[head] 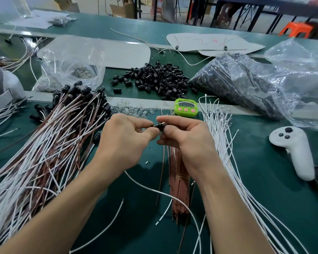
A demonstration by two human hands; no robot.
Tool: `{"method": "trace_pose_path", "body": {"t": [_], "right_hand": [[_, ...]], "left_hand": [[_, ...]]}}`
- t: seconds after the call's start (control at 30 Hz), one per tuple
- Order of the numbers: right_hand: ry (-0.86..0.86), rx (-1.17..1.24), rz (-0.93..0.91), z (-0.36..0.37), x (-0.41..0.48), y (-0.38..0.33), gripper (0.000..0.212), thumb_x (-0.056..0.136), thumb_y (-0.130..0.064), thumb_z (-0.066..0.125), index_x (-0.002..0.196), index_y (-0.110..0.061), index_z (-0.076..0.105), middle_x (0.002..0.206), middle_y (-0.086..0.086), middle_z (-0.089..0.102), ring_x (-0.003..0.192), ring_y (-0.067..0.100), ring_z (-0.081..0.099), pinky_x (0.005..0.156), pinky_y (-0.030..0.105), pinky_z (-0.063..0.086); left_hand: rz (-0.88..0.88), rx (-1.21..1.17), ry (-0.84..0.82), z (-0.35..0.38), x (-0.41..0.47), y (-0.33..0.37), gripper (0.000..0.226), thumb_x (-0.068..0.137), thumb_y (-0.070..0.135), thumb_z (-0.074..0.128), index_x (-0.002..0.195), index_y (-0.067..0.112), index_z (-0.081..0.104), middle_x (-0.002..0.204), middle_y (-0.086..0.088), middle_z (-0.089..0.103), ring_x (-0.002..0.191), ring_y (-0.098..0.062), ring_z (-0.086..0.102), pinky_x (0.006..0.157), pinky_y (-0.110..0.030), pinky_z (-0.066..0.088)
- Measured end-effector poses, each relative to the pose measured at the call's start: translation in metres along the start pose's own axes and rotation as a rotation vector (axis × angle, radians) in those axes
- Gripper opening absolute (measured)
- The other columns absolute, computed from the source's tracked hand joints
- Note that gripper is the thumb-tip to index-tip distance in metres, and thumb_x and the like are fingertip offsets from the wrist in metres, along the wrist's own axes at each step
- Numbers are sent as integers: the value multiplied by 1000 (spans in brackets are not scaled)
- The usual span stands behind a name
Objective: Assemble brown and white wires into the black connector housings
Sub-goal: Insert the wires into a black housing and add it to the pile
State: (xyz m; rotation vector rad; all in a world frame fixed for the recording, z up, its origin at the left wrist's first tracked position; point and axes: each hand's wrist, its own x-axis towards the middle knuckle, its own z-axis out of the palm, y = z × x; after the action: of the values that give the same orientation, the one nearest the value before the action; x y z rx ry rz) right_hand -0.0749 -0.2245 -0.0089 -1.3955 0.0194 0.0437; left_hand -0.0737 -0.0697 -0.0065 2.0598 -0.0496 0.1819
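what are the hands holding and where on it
A black connector housing: the right hand pinches its body, the left hand pinches the other end.

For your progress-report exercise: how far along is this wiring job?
Done: a pile of wired housings lies at left. In hand: the left hand and right hand pinch one black housing between them. Left: loose housings, a brown wire bundle and loose white wires wait.

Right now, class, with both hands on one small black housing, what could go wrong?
The black housing, pinched only by fingertips of the left hand and right hand, could slip and drop among the wires below. The trailing white wire lies across the brown wire bundle; a pull might snag it.
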Motion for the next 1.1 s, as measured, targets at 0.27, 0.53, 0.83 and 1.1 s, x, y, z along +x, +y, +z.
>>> {"method": "trace_pose_path", "body": {"t": [0.27,0.53,0.83,1.1], "right_hand": [[34,-158,-111,13,-1,13,37,96,10,58,95,-20,80,74,2,76,61,13,70,64,29,62],[-55,-195,-9,7,1,12,21,87,-4,76,76,-21,70,66,6,66,54,14,53,51,26,43],[-44,2,36,-7,3,7,24,87,7,73,72,-11,73,59,5,65,47,13,54,44,22,43],[-31,38,53,-10,4,4,29,87,8,73,68,-14,76,63,7,69,48,12,56,45,21,46]], "left_hand": [[-80,-38,88,-3,4,-15,14,59,53,78,69,43,76,59,15,71,50,-1,58,62,-33,55],[113,160,31,-4,1,-20,22,72,46,88,70,29,74,56,17,63,48,1,51,51,-25,41],[147,46,-98,-3,1,-9,10,82,31,83,86,39,78,62,-6,69,57,-26,61,58,-44,53],[158,3,-88,-2,2,-10,13,82,29,84,84,40,78,58,-5,65,49,-5,45,50,-36,44]]}}
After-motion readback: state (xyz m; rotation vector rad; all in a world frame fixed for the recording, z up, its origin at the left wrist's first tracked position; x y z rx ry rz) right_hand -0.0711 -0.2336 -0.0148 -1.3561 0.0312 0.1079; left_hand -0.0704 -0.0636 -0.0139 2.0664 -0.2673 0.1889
